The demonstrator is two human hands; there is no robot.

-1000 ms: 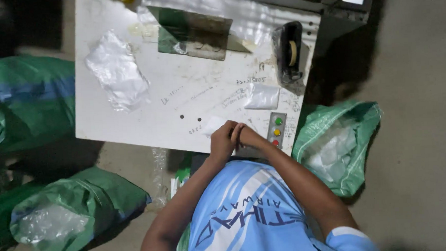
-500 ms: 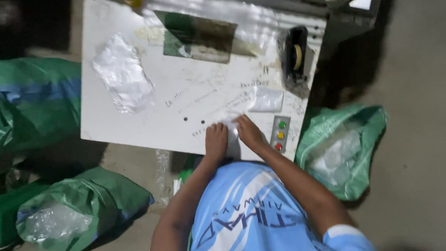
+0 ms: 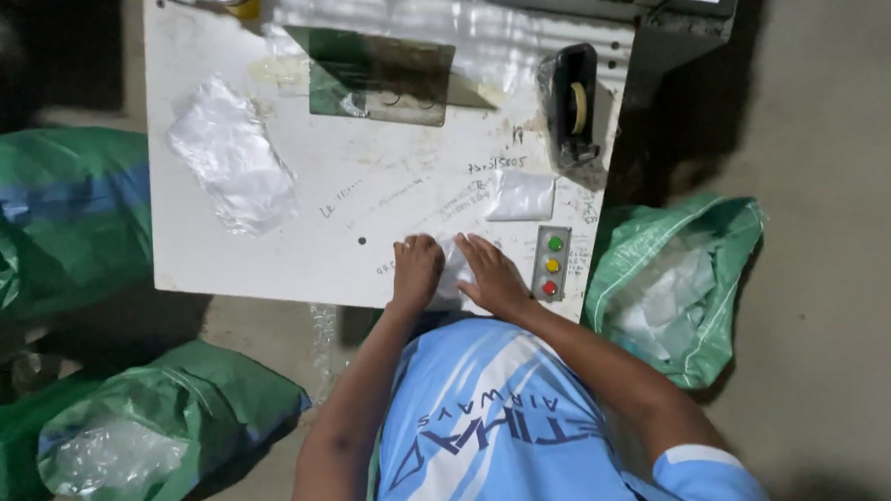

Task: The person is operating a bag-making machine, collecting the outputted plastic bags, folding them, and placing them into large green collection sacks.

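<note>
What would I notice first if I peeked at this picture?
First, two hands, the left hand and the right hand, pressing a small clear plastic packet flat at the near edge of a white table. Beside them sits a panel of three coloured buttons, and big green sacks lie on the floor around.

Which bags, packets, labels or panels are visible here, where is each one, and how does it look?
Small packet: near table edge, under both hands, white.
Second packet: behind the hands, flat, white, square.
Crumpled plastic: table's left part, clear-white.
Button panel: beside right hand, grey strip, green, yellow, red buttons.
Green sack: floor, right, open, clear plastic inside.
Green sacks: floor, left.
</note>
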